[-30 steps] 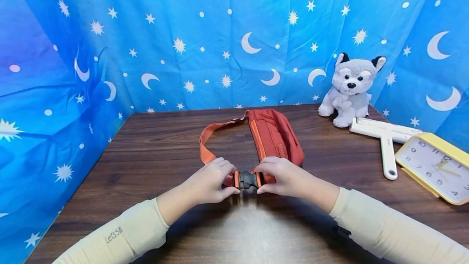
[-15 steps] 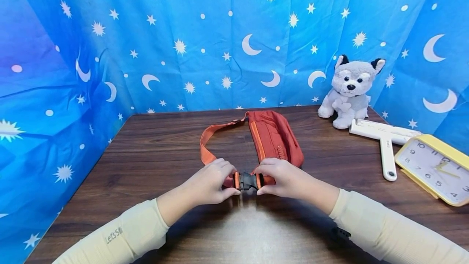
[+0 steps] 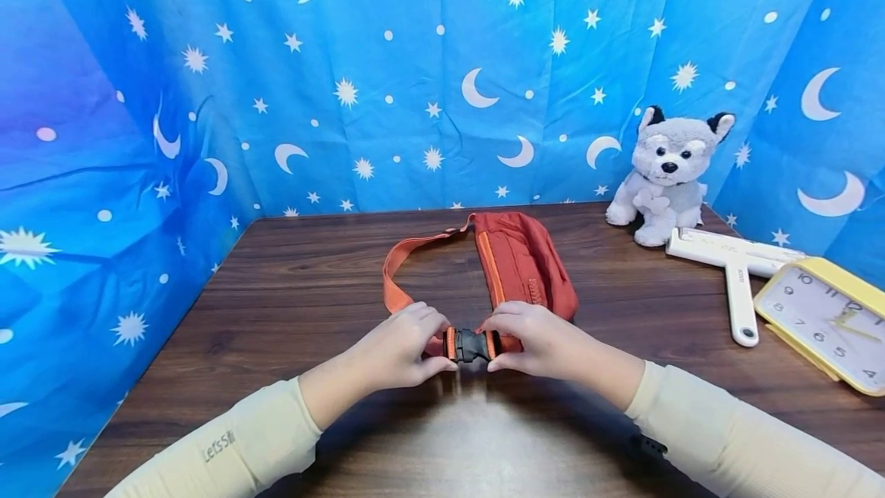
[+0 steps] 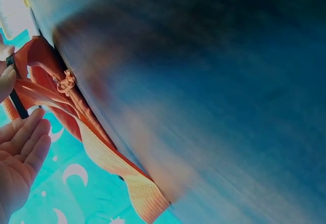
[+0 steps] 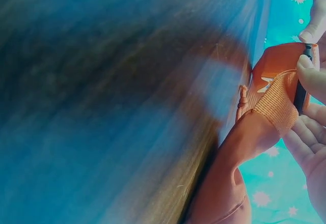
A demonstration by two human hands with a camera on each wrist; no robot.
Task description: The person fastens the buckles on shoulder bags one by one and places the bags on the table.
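A black side-release buckle (image 3: 472, 346) joins the two ends of an orange strap (image 3: 396, 263), its halves together. My left hand (image 3: 404, 346) pinches the buckle's left end between thumb and fingers. From the other side, my right hand (image 3: 546, 343) pinches the right end. Beyond the hands lies a red waist bag (image 3: 518, 256) with an orange zipper, the strap looping out to its left. In the left wrist view a knotted zipper pull (image 4: 66, 83) hangs on the bag. The right wrist view shows the buckle (image 5: 300, 89) edge-on, with a thumb against it.
A grey and white plush husky (image 3: 667, 171) sits at the back right of the brown wooden table (image 3: 311, 283). In front of it lie a white T-shaped squeegee-like tool (image 3: 740, 290) and a yellow-framed clock (image 3: 830, 321). A blue moon-and-star cloth (image 3: 387, 60) hangs around the table.
The head view has shifted a little, so everything appears slightly lower and farther right. Both hands keep the same hold on the buckle.
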